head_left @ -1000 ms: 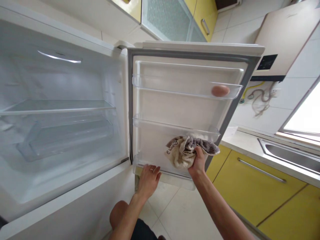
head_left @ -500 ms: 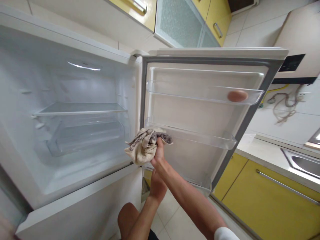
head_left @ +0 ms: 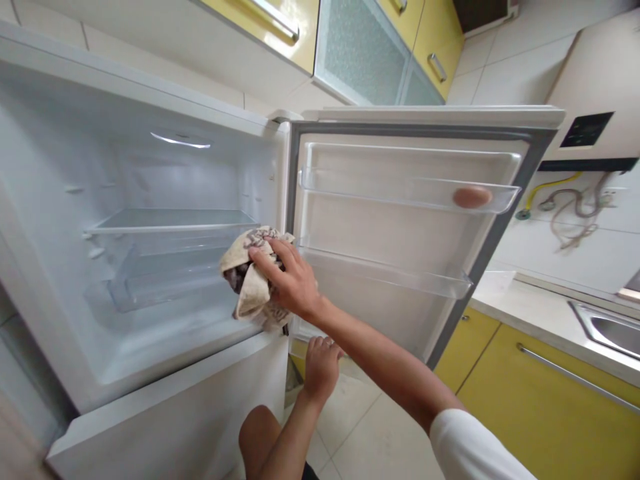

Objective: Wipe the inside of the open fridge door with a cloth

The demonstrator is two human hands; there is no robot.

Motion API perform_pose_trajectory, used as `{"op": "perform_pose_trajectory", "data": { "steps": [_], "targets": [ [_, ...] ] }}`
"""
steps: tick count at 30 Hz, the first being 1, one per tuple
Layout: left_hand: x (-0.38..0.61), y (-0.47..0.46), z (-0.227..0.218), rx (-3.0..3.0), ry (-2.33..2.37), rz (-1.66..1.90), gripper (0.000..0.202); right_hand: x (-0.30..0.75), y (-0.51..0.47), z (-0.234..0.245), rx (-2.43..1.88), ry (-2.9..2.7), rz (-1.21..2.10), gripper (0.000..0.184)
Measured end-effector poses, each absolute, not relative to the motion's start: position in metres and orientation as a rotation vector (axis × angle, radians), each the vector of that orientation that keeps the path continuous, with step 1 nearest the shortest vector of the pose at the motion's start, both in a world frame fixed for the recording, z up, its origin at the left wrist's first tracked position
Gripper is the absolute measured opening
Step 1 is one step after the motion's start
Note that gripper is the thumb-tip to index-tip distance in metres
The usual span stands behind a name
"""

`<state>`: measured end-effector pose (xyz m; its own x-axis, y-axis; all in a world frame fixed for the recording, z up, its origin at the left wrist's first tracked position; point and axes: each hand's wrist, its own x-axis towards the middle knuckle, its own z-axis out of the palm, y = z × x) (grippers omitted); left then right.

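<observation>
My right hand grips a crumpled beige and grey cloth and presses it against the fridge wall beside the door hinge. The fridge stands open, with a glass shelf and a clear drawer inside. My left hand holds the bottom edge of the open fridge door, fingers curled over it. One brown egg lies at the right end of the top door shelf.
Yellow base cabinets and a white counter with a steel sink run along the right. Yellow and frosted-glass wall cabinets hang above the fridge. My knee shows over the pale tiled floor.
My right hand carried the cloth left, from the lower door shelf across the hinge onto the fridge's inner side wall. My left hand stayed at the door's bottom edge.
</observation>
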<state>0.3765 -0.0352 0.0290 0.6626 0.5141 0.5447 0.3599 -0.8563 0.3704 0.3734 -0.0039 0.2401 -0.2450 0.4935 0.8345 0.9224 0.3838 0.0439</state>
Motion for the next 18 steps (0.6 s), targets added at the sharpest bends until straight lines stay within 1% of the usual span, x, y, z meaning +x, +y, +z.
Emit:
{"op": "perform_pose_trajectory", "data": {
  "steps": [2,3,6,9,13,18],
  "targets": [
    [0.375,-0.037,0.033,2.706,0.724,0.92,0.025,0.394,-0.012,0.252,-1.31,-1.962,-1.021,0.05],
    [0.374,-0.038,0.035,2.726,0.723,0.904,0.022,0.403,-0.016,0.257,-1.357,-1.969,-1.123,0.05],
    [0.372,-0.038,0.039,2.756,0.718,0.886,0.018,0.425,-0.038,0.267,-1.457,-1.981,-1.288,0.048],
    [0.371,-0.038,0.041,2.781,0.719,0.864,0.018,0.442,-0.07,0.272,-1.492,-1.995,-1.412,0.048],
    [0.371,-0.036,0.039,2.805,0.716,0.833,0.019,0.467,-0.124,0.275,-1.601,-1.94,-1.49,0.052],
    [0.374,-0.034,0.036,2.823,0.717,0.782,0.023,0.498,-0.197,0.283,-1.842,-1.862,-1.401,0.073]
  ]
}}
